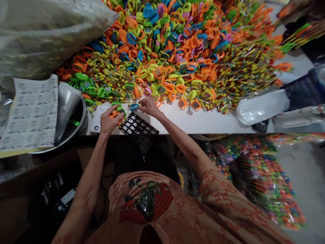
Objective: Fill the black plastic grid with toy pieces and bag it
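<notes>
My left hand [109, 119] is closed around orange and green toy watches [117, 114] at the table's front edge. Just to its right, my right hand [149, 107] pinches a blue toy watch [133, 106] between thumb and fingers, a little above the white tabletop. Below both hands a black plastic grid [139, 126] hangs over the table edge toward my lap; its lower end is dark and hard to make out. Beyond my hands lies a large heap of toy watches [172, 54] in orange, green, blue, yellow and pink.
Small yellow-and-red wrapped pieces [241, 74] spread through the heap. A large plastic sack [50, 37] stands at far left, above a metal basin [83, 115] with printed label sheets [30, 112]. At right are a dark basket [304, 89], plastic bags [264, 106] and another person's hand [291, 8].
</notes>
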### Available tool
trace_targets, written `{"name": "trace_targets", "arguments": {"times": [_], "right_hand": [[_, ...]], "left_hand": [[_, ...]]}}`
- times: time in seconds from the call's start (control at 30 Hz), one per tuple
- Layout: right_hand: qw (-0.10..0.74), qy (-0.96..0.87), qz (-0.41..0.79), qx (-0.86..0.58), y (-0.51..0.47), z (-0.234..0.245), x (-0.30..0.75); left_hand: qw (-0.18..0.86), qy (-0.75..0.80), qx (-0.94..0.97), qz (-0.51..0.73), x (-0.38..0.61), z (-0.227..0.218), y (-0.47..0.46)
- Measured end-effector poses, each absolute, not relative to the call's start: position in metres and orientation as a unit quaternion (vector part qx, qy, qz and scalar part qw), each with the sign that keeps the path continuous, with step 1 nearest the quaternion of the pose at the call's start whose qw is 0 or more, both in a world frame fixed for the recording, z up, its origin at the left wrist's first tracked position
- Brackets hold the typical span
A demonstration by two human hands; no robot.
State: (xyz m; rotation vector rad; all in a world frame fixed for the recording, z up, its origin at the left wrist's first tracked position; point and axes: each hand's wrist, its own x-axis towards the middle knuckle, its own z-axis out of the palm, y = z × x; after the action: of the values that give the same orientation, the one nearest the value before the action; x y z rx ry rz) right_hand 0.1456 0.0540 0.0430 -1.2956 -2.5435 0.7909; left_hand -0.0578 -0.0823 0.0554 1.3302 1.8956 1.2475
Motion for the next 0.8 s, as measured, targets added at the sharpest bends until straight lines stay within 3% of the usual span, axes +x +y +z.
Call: {"name": "trace_targets", "arguments": {"times": [0.2,0.43,0.53,0.7,0.8], "right_hand": [[0.001,-0.89,0.169,-0.424,0.062,0.045,0.145],[0.019,-0.901,0.173,-0.397,0.061,0.034,0.132],[0.082,-0.86,0.282,-0.416,0.057,0.036,0.133],[0.197,-0.67,0.601,-0.39,0.032,0.034,0.12],[0.209,-0.629,0.647,-0.378,0.028,0.029,0.111]], "left_hand": [[0.131,0.687,0.56,0.443,-0.05,0.051,-0.083],[0.139,0.698,0.559,0.425,-0.045,0.048,-0.085],[0.13,0.686,0.583,0.416,-0.045,0.048,-0.086],[0.112,0.672,0.599,0.422,-0.044,0.048,-0.087],[0.119,0.675,0.598,0.416,-0.043,0.048,-0.088]]}}
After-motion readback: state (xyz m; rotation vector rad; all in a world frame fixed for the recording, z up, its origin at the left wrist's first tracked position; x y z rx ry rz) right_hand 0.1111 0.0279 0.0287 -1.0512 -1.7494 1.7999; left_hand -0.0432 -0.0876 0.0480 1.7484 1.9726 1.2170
